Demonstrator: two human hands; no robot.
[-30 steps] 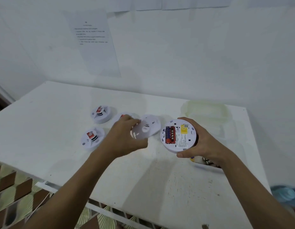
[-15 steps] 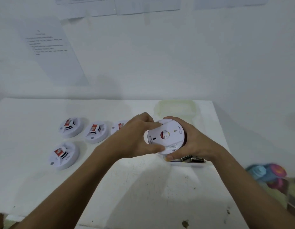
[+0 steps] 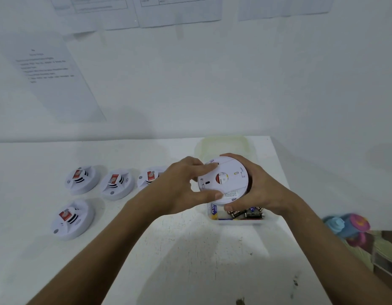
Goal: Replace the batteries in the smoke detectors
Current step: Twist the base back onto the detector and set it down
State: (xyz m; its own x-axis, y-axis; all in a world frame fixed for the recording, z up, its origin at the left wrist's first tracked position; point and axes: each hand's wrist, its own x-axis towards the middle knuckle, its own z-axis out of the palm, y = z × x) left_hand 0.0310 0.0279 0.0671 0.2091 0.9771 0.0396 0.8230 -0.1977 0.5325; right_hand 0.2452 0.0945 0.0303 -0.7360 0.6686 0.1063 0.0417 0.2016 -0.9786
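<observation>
Since the frame a second before, the cover that the left hand had been carrying across had come to sit on the detector, hiding the red batteries that showed earlier, and both hands had closed in around it. The detector was held above the table, just over the near tray. The left hand pinched its left edge, one finger lying along the top rim and the thumb pressed to the lower rim. The right hand cupped it from the right and below, fingers curled round its side and underside. The white cover faced the camera, with a red and yellow spot near its middle.

In the tray, partly hidden under the hands, lay loose batteries, dark ones and a paler one at the left end. An empty-looking pale tub sat behind the detector by the wall.

To the left four more detectors rested on the table, three in a row and one nearer, each with a red label. Printed sheets hung on the wall.
</observation>
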